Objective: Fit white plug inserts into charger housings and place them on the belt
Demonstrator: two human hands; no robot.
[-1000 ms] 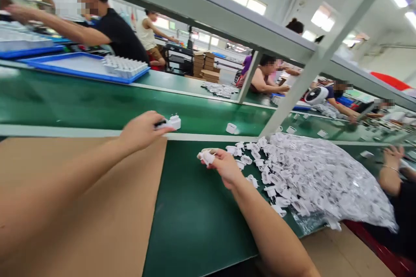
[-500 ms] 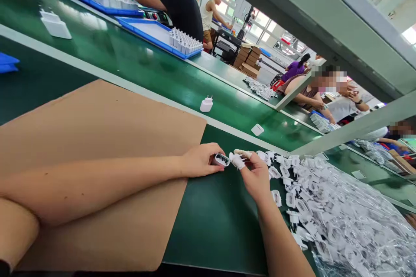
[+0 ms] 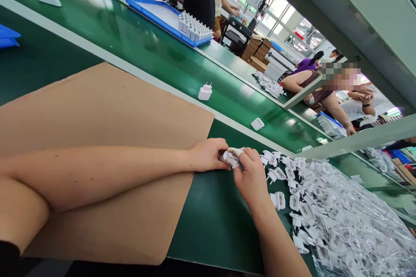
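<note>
Holding one small white piece (image 3: 227,158) between them, the left hand (image 3: 209,155) and the right hand (image 3: 255,173) meet above the green table (image 3: 214,216); the left fingers pinch its left side, the right thumb and finger close on its right side. The fingers hide much, so I cannot tell if it is one part or two. The step in hand seems to be fitting by fingertips; the next move, I judge, calls for a steady left grip and careful pressure from the right. Near left lies brown cardboard (image 3: 130,117); to the right, loose white plug parts (image 3: 277,200) lie beside a clear plastic bag (image 3: 357,216). Farther, one white charger (image 3: 205,92) stands on the green strip (image 3: 156,58), prongs up.
</note>
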